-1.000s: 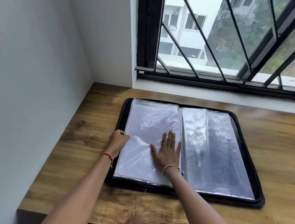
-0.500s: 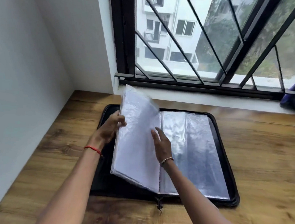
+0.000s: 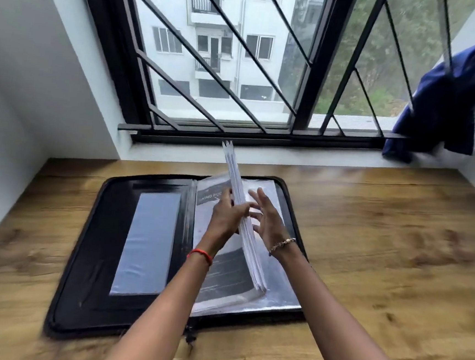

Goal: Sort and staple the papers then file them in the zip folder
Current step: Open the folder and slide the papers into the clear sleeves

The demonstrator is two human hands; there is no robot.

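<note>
1. left hand (image 3: 227, 212) is curled round the near-left face of the sleeves (image 3: 234, 176), fingers hooked on their edge, gripping them.
2. right hand (image 3: 268, 221) is open on the other side, fingers spread and straight, its fingertips (image 3: 253, 214) right at the stack; i can't tell whether the palm touches it.
3. the sleeves, a thick bundle of clear plastic leaves, stand almost upright on their bound edge between the two hands, leaning a little to the right, top corner up against the sill line.
4. the folder (image 3: 103, 254) lies flat and wide open on the table (image 3: 382, 250), just in front of the person, zip all undone.
5. its left half is bare black lining with a long clear pocket (image 3: 146, 243) set into it.
6. on the right half, under the raised bundle, lies a page (image 3: 228, 276) in plastic, with a dark band and pale lettering near the top; the words are too blurred to read.
7. a zip pull (image 3: 189, 339) hangs off the folder's near edge, between the forearms.
8. a red thread (image 3: 200, 255) circles the left wrist, a bead bracelet (image 3: 282, 244) the right.
9. behind the table, a window (image 3: 312, 71) with black slanted bars; a blue cloth (image 3: 449, 106) is draped at its right end.
</note>
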